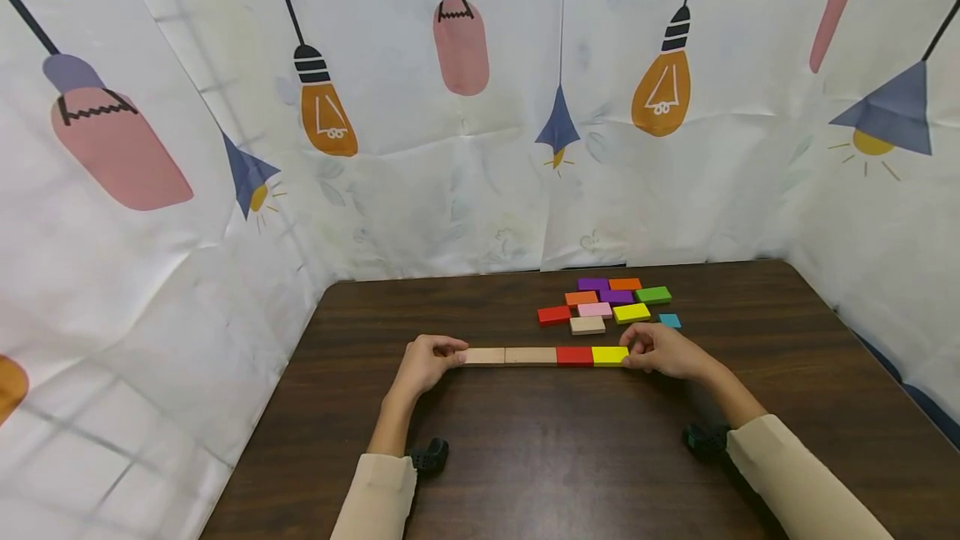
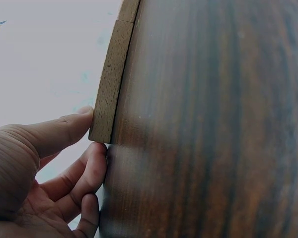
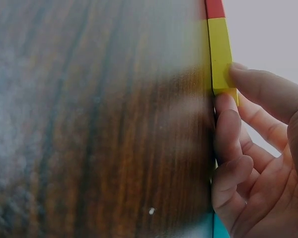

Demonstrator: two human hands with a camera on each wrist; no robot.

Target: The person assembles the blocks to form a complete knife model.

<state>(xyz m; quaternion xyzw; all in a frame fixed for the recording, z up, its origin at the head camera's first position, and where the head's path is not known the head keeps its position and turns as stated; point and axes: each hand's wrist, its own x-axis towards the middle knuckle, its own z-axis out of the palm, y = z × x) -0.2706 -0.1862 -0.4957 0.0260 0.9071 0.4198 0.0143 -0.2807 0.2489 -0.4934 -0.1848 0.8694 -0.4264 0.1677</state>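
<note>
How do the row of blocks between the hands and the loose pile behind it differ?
The row is four blocks set end to end in one straight line; the pile is a loose cluster. The left hand and right hand touch the row's ends; nothing touches the pile. The row has two plain wooden blocks, the pile one. Both lie flat on the table.

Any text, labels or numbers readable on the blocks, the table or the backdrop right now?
None: the row of blocks, the loose blocks, the table and the backdrop carry no writing; the backdrop shows only bulb and lamp drawings.
</note>
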